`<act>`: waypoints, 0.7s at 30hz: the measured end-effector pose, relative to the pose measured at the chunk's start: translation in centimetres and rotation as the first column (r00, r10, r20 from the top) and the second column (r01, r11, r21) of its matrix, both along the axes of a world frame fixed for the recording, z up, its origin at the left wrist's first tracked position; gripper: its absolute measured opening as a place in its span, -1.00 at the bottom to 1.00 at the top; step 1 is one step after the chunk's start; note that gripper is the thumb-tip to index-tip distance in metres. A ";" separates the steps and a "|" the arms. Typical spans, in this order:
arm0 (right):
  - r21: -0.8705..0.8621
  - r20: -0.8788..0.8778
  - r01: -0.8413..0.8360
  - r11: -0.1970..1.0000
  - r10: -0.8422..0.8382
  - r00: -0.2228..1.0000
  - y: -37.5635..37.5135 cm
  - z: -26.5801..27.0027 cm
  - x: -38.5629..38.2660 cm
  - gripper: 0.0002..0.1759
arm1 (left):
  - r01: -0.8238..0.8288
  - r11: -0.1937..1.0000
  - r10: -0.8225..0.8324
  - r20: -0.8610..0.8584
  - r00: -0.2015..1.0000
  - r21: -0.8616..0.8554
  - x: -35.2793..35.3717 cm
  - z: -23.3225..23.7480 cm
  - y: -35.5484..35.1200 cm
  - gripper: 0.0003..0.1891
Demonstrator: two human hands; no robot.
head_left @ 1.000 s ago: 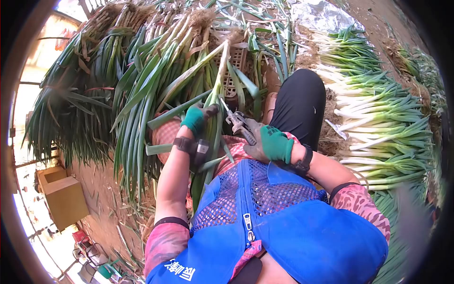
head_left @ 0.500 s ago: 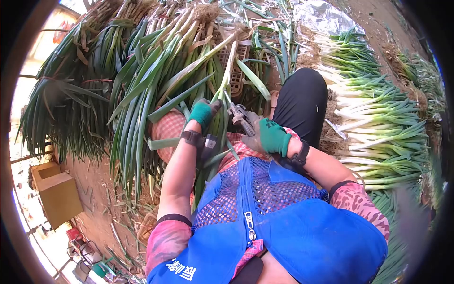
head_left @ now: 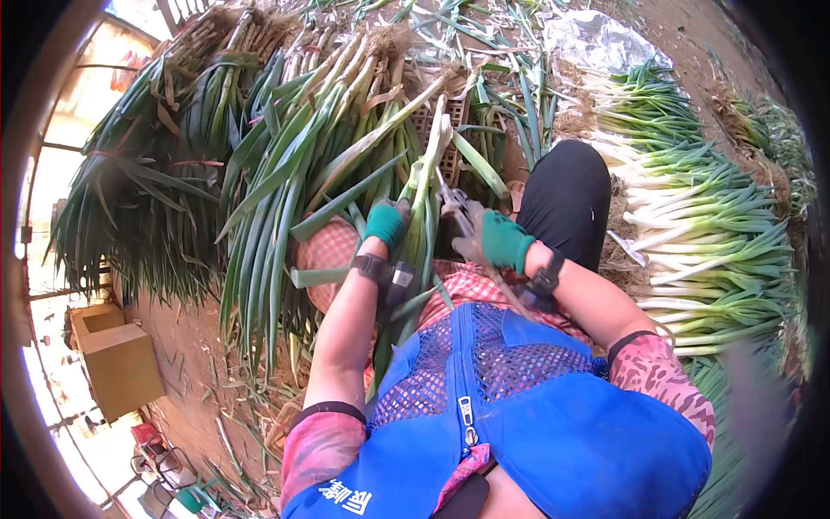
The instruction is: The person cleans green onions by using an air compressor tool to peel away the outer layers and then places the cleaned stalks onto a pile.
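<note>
My left hand (head_left: pixel 388 223), in a green glove with grey fingers, is closed round the leaves of a green onion (head_left: pixel 421 203) with its root end pointing up and away from me. Just right of that stalk, my right hand (head_left: pixel 494 237), gloved alike, grips a metal tool (head_left: pixel 456 204) whose tip is close to the stalk. The exact kind of tool is hard to make out. Left of my hands lies a heap of untrimmed green onions (head_left: pixel 294 173), with roots at the top and long leaves hanging toward me.
Tied dark-leaved bundles (head_left: pixel 130 199) are at the far left. Cleaned white-stemmed onions (head_left: pixel 692 233) lie in a row on the right, below silver sheeting (head_left: pixel 605 43). A plastic crate (head_left: pixel 450 130) is partly hidden behind the stalk. A yellow box (head_left: pixel 119 363) sits lower left.
The view has shifted, so the scene sits slightly lower and to the right. A brownish strip now hangs below my right hand. My left hand still holds the same stalk.
</note>
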State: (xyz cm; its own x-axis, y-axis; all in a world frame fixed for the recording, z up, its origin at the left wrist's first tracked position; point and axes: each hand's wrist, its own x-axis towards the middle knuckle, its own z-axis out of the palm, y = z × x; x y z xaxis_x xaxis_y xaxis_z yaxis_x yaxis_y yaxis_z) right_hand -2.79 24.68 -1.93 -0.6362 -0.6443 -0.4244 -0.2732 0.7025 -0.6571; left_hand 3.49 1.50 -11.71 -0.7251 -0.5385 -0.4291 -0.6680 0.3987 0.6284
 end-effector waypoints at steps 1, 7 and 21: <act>0.017 -0.031 0.038 0.999 -0.037 0.999 -1.0 -1.0 -1.1 -0.29 | -0.005 1.000 0.005 0.003 1.000 -0.001 0.0 -0.5 -0.1 -0.53; 0.010 -0.004 0.193 0.981 -0.193 0.981 -5.7 -5.1 -8.2 -0.33 | 0.051 0.999 -0.051 0.042 0.998 0.007 0.0 -0.9 -0.6 -0.50; 0.079 -0.090 0.058 0.995 -0.051 0.995 -5.4 -2.9 -7.1 -0.28 | 0.724 0.545 -0.760 0.117 0.640 -0.423 0.9 1.4 -2.3 -0.69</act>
